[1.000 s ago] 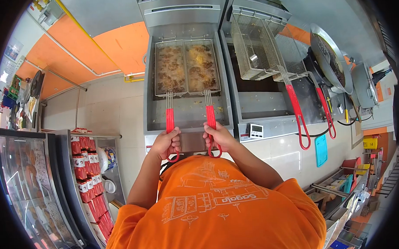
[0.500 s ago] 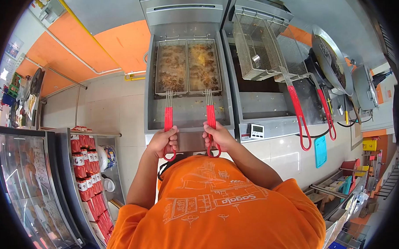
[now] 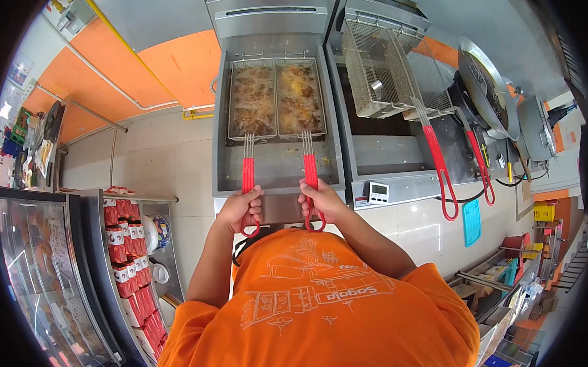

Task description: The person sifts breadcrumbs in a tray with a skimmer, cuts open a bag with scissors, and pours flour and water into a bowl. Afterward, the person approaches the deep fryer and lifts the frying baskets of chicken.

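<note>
My left hand (image 3: 241,210) is closed around the red handle of the left fryer basket (image 3: 252,97). Around the red handle of the right fryer basket (image 3: 299,96) my right hand (image 3: 323,202) is closed too. Both wire baskets sit side by side in the deep fryer (image 3: 222,153), low in bubbling oil. Browned pieces of food show through the foam; their exact kind is hard to make out. A yellowish patch shows in the upper part of the right basket.
Right of the fryer, two more wire baskets (image 3: 377,70) with red handles sit raised over a second fryer (image 3: 390,151). A small timer (image 3: 378,193) stands on its front edge. Farther right is a large wok (image 3: 488,89). Red-and-white boxes (image 3: 131,254) fill a shelf at left.
The foam over the food looks paler and more spread out in both baskets. My hands and the handles stay in the same place.
</note>
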Demonstrator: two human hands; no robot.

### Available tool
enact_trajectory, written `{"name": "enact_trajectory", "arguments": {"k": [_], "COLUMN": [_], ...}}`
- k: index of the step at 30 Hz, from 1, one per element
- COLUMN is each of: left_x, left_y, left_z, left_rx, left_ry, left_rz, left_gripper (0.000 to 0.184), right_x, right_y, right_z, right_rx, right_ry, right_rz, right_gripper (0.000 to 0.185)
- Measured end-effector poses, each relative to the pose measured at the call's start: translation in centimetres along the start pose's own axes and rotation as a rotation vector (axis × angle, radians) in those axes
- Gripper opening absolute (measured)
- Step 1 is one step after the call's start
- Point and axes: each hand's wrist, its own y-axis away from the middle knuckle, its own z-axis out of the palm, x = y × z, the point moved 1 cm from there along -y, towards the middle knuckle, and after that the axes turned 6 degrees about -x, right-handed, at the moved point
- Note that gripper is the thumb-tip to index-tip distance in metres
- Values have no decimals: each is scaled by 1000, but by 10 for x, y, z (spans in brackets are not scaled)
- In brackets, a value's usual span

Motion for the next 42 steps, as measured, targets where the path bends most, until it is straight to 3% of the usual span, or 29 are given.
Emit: {"name": "enact_trajectory", "arguments": {"k": [38,42], "left_x": [-1,-3], "left_y": [-2,-2], "left_z": [-3,-2], "left_rx": [-42,-32], "left_ry": [25,-23], "left_rz": [-9,22], "left_gripper": [19,19], "right_x": [0,1], "right_y": [-1,-3], "right_z": [0,2], "right_rx": [0,-60], "right_ry": [7,-175], "right_rz": [11,14], "right_gripper": [24,16]}}
